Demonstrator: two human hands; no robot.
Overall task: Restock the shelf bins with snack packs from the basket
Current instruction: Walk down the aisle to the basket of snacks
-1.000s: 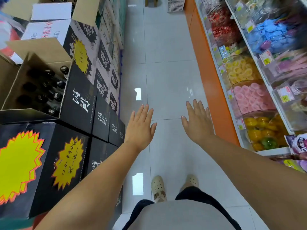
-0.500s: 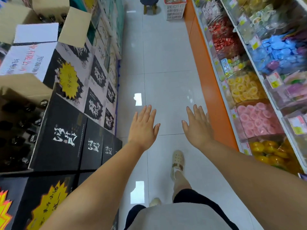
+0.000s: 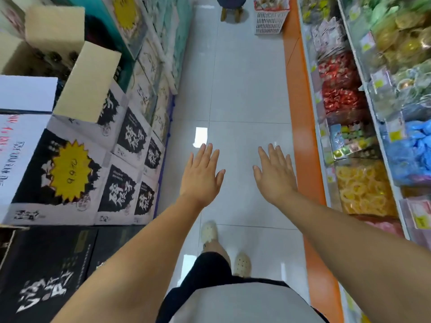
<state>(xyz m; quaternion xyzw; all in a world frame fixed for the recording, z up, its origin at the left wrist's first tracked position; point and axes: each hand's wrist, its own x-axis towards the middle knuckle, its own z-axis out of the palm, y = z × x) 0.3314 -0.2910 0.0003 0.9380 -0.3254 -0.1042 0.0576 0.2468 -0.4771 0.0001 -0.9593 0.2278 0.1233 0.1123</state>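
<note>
In the head view, the left hand [image 3: 201,176] and right hand [image 3: 275,176] are held out mid-frame, fingers straight and spread, nothing grasped. The white basket [image 3: 268,22] is seen at top centre, beside a stool [image 3: 231,4]. Along the right edge, shelf bins [image 3: 349,185] are lined up.

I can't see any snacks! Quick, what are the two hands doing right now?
Left hand: open, fingers straight, holding nothing.
Right hand: open, fingers straight, holding nothing.

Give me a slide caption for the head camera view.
Left hand and right hand, open and empty, held out in the aisle; white basket stands ahead beside the shelf bins.
</note>
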